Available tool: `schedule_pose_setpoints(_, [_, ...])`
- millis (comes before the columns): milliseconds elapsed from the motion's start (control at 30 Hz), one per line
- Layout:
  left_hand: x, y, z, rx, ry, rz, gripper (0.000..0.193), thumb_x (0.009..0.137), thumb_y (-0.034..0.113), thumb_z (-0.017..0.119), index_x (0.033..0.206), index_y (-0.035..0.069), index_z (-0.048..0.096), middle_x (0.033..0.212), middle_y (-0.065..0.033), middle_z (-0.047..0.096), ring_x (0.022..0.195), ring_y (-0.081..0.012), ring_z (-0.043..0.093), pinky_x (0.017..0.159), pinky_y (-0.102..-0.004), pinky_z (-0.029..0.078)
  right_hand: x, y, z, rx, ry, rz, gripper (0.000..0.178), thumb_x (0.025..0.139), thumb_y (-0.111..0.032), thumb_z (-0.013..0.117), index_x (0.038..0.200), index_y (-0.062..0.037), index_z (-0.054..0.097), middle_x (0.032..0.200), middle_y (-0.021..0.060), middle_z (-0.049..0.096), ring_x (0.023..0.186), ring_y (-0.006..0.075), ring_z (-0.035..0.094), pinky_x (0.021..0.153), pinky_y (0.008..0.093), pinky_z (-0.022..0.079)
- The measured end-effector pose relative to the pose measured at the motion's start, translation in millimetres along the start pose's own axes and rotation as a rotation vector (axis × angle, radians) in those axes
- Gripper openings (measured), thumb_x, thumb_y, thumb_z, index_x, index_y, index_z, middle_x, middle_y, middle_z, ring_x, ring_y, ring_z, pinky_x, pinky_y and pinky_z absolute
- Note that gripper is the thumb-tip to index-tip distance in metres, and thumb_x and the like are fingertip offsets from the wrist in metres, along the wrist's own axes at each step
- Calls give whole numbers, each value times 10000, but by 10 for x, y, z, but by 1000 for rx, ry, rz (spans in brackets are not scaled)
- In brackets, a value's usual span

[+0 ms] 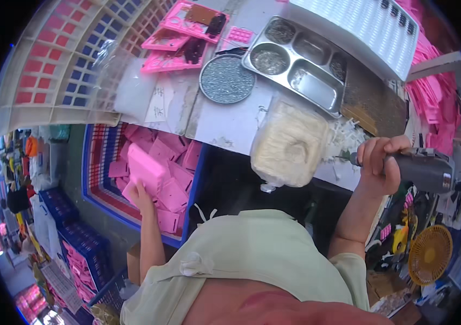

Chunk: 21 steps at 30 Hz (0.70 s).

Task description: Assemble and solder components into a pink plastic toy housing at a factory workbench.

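My left hand [142, 199] reaches into a blue-rimmed basket [197, 181] at the left, its fingers closed on a pink plastic case [148, 167]. Several more pink cases [175, 193] lie loose and overlapping under it. At the right, my right hand [380, 162] is wrapped round a dark grey electric screwdriver [422, 170]. The tool lies nearly level, its bit pointing left over the table edge. Between my hands, a cream-coloured block wrapped in clear plastic [290, 143] sits at the table's near edge.
On the table are a metal compartment tray [317, 86] with small metal parts, a round dish of tiny silvery pieces [227, 79], opened pink cases [187, 35] and a white ribbed tray [355, 27]. A white crate [60, 116] stands far left; a yellow-brown round basket [430, 254] is lower right.
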<state>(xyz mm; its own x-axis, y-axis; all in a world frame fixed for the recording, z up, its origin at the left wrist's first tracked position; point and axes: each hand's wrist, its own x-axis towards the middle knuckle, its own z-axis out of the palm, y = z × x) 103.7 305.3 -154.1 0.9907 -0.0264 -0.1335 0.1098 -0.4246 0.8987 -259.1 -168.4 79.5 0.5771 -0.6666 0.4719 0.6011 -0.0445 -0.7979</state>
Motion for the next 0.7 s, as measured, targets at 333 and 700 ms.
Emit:
schedule_pose_setpoints(333, [-21,1963,551,198,-876,350,250,989,237,685,956,-11,677,875,-53,698,776,-125,650,744,-281,535,234,111,-70,-93,92,84,382,913,-166,671,1213,-13,490,642,3,468,556,117,452,609,317,430])
schedule_pose_setpoints(700, [2505,3993,3149,358,-854,377,387,982,328,669,1136,-25,708,868,-73,714,636,-158,677,553,-277,556,32,21,42,-917,511,-345,589,892,17,677,1438,27,456,1194,180,644,996,221,635,924,362,515])
